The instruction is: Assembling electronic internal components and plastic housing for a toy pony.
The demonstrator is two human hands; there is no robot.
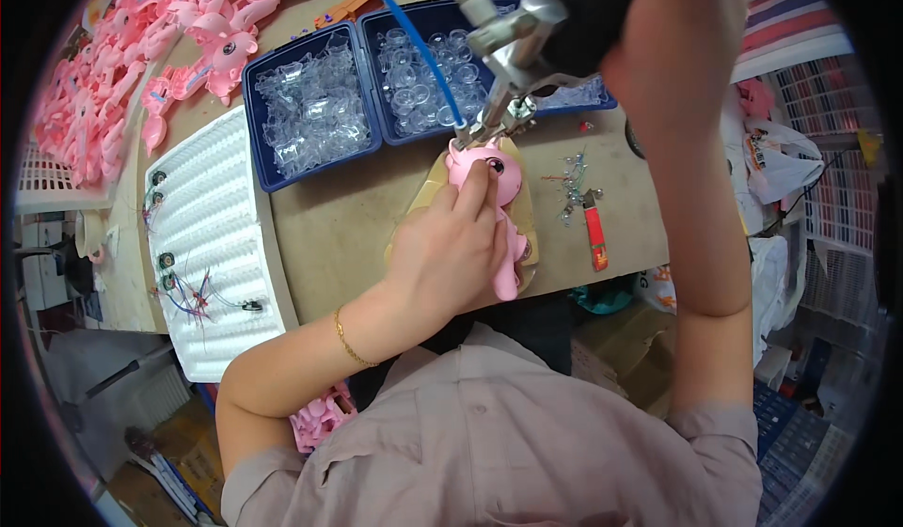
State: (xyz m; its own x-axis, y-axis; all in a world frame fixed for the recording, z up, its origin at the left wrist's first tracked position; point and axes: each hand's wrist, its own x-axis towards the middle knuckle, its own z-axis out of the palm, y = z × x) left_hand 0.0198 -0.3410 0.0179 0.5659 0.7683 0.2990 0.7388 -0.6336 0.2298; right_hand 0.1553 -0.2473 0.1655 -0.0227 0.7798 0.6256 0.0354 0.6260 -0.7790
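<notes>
My left hand (442,250) lies over a pink plastic toy animal (508,184) with a large dark eye and presses it down, fingers on its head and body. The toy rests on a yellow fixture (533,217) on the table. My right hand (649,66) is closed round the black body of a power screwdriver (508,62) with a silver metal head. A thin blue tube (414,33) runs into the screwdriver's nose. That nose is at the top of the toy's head; whether it touches cannot be made out.
Two blue bins (249,123) of clear plastic parts stand behind the toy. Left is a white ridged tray (221,245) with small wired parts; beyond it, many pink toy parts (103,85) are heaped. A red cutter knife (594,231) and small wired components (570,184) lie at right.
</notes>
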